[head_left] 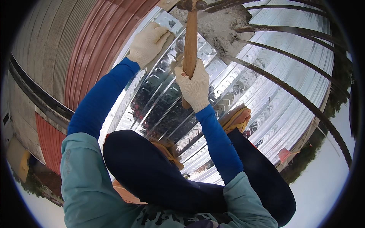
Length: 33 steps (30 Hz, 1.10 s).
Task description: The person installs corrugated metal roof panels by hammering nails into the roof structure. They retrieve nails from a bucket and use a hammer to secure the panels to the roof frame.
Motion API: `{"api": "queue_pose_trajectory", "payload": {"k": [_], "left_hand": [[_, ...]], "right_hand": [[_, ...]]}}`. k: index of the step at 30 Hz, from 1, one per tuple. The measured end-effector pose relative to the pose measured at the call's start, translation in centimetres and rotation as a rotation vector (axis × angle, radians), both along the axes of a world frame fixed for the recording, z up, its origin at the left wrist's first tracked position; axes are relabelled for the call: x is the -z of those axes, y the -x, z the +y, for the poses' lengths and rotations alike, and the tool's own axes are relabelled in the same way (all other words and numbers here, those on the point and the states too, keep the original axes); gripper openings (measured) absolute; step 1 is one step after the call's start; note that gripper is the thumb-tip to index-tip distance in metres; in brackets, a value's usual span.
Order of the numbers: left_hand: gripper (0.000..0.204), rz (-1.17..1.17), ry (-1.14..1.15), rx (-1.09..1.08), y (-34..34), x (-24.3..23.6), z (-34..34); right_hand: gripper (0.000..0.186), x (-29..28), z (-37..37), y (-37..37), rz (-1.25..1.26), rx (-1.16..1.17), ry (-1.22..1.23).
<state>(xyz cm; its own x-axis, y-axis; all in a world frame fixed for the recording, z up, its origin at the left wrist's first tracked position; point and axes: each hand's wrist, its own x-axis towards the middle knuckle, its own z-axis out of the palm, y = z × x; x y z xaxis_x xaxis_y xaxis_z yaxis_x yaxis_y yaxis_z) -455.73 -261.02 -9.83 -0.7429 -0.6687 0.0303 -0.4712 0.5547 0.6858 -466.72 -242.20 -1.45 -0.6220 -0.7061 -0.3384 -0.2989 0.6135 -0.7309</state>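
My right hand [194,84], in a white knitted glove, grips a hammer by its wooden handle [191,41]. The dark metal hammer head [191,5] points away from me at the top of the view. My left hand [149,42], gloved the same way, lies with its fingers stretched out on the shiny ribbed metal decking [161,95], close to the sheet's far left edge. Embossed marks run along the ribs. Whether anything lies beneath my left palm is hidden.
Rough grey concrete [224,28] lies beyond my right hand. Several long rusty rebars [289,89] curve out from it to the right. My sandalled feet [237,118] rest on the decking. Red corrugated roofing [100,45] lies at left, and a pink object [284,155] sits by the right edge.
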Motion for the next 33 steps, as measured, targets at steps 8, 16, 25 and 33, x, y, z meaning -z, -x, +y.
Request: {"api": "queue_pose_trajectory", "payload": {"k": [8, 16, 25, 33], "left_hand": [[0.025, -0.079, -0.043, 0.019, 0.0, -2.0, -0.3], [0.026, -0.078, -0.07, 0.011, -0.6, -2.7, -0.5], [0.022, -0.036, -0.034, -0.045, 0.0, -2.8, -0.1], [0.026, 0.002, -0.011, 0.007, -0.1, -1.7, -0.3]], "right_hand": [[0.039, -2.3, -1.0, 1.3, -0.043, -0.09, -0.107], [0.043, -6.4, 0.3, 3.3, -0.112, -0.042, -0.175], [0.047, -6.9, 1.8, -1.3, -0.071, 0.084, -0.228], [0.04, -7.6, 0.9, -0.8, 0.051, 0.059, -0.163]]}}
